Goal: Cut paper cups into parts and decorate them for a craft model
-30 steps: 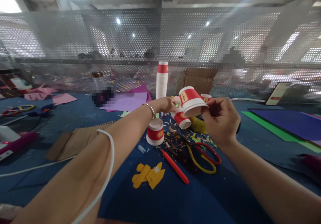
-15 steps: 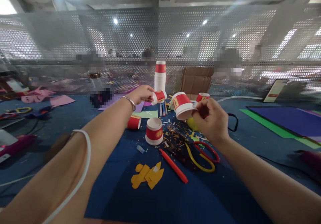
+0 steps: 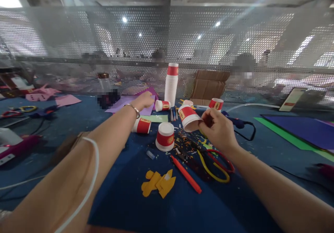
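Paper cup (image 3: 188, 117), smooth and tapered, hung above scattered scraps (image 3: 206, 146), its long axis slanting, mouth down and rightward. The right hand (image 3: 219, 127) pinched its rim; the left hand (image 3: 144, 101) was near a lying cup (image 3: 163, 105), grip unclear.

Right grip (image 3: 219, 128) in fingertip pinch

Marker (image 3: 186, 174) btwn paper cutouts (image 3: 153, 183) (L) & scissors (image 3: 222, 181) (R); cup stack (image 3: 171, 87) at back.
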Demonstrator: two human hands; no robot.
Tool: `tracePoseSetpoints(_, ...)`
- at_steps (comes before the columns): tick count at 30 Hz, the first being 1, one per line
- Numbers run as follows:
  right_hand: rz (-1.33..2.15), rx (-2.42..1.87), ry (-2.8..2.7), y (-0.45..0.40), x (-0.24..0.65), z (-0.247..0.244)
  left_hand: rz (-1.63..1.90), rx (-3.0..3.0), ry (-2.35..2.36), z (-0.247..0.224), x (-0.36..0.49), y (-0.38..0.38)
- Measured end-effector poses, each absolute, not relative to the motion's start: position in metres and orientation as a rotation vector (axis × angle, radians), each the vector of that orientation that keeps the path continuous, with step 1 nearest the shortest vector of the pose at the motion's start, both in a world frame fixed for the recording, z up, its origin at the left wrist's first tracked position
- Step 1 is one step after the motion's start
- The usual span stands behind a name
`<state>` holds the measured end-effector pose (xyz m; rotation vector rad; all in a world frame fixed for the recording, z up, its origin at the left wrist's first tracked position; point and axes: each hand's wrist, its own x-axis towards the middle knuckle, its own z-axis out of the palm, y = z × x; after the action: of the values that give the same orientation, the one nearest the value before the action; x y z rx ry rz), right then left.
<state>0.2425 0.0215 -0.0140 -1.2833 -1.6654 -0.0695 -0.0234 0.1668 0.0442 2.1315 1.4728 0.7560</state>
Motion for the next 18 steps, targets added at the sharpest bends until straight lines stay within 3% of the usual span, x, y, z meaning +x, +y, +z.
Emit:
tracePoseSetpoints(9,0.088,-1.328,-1.708,0.057,0.233,-0.008,0.059,2.422,1.469,0.068,-0.064,0.087)
tracePoseSetpoints(18,0.134,-1.2,-1.922,0.052,0.19,-0.001,0.214,2.543,1.656,0.046,-0.088,0.087)
